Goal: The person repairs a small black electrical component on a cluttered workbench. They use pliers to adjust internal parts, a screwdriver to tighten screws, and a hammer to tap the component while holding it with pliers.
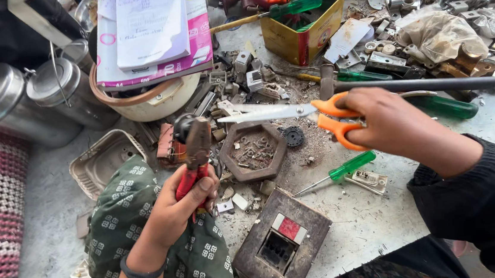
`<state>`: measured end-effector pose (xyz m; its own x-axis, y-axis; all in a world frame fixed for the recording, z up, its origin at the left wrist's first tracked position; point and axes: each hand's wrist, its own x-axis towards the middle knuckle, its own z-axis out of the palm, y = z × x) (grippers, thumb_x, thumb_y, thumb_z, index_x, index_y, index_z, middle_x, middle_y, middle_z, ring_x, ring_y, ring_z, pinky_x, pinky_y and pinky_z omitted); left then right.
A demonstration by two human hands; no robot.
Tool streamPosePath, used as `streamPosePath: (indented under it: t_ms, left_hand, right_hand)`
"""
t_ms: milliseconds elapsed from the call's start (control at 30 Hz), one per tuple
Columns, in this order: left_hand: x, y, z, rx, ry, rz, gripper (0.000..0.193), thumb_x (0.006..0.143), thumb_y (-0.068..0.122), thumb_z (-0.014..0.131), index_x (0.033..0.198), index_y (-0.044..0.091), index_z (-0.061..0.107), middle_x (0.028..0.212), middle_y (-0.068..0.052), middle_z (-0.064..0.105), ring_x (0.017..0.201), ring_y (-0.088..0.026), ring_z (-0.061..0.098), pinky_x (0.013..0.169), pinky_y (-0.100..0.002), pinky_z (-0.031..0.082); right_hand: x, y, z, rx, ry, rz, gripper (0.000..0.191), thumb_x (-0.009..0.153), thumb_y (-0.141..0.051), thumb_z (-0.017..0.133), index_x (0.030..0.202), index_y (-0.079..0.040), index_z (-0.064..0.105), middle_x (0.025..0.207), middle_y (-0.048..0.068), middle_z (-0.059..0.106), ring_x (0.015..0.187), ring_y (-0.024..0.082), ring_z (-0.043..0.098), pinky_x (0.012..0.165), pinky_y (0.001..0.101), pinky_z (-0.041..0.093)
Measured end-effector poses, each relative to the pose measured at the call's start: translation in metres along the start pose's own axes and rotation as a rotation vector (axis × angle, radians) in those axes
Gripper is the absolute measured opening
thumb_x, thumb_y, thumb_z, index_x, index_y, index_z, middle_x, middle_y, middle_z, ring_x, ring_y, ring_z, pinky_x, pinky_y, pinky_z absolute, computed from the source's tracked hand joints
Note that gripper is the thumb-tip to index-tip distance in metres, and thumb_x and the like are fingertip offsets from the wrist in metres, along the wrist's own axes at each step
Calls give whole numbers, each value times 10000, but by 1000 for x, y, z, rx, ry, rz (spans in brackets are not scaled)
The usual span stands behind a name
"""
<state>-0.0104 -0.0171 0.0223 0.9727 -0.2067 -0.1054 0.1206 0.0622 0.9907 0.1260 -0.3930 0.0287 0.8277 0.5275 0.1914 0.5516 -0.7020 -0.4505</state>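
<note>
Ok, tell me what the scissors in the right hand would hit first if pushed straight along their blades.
The right hand points the orange-handled scissors leftward. Their tips already sit near the pliers in the left hand, so those come first, though depth is hard to judge.

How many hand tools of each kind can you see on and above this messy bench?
Pliers, red-handled, in the left hand: 1
Scissors, orange-handled, in the right hand: 1
Screwdrivers, green-handled: 4
Hammer: 1
Total: 7
</note>
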Motion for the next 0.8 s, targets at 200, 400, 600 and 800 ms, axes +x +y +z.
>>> streamPosePath:
  t_ms: [200,400,600,800]
  left_hand:
    - [-5,5,4,-99,48,141,245,1024,247,642,1090,22,574,905,-56,568,808,-142,571,704,-296,488]
    - [-23,20,-13,-275,99,335,252,1074,257,646,1097,25,552,940,-76,566,809,-170,573,752,-325,491]
    - [-50,31,-35,-249,262,458,242,1097,266,639,1134,44,549,937,-73,566,810,-163,563,757,-326,489]
    - [-53,31,-34,-341,358,514,233,1093,274,619,1130,61,534,937,-62,568,806,-164,573,733,-328,491]
  right_hand:
    - [-3,-1,4,17,-96,-90,538,818,-378,776,1178,7,668,993,164,711,912,355,688,786,455,544]
    - [-5,44,40,-318,-94,169,567,801,-440,839,1172,-38,688,996,175,688,933,337,703,840,445,573]
    - [7,97,86,-30,178,-158,538,890,-298,835,1238,46,611,1106,199,664,1026,300,698,957,384,555]
    - [2,40,44,-195,67,-256,411,754,-281,833,1074,-33,759,1040,154,724,946,295,713,861,408,571]
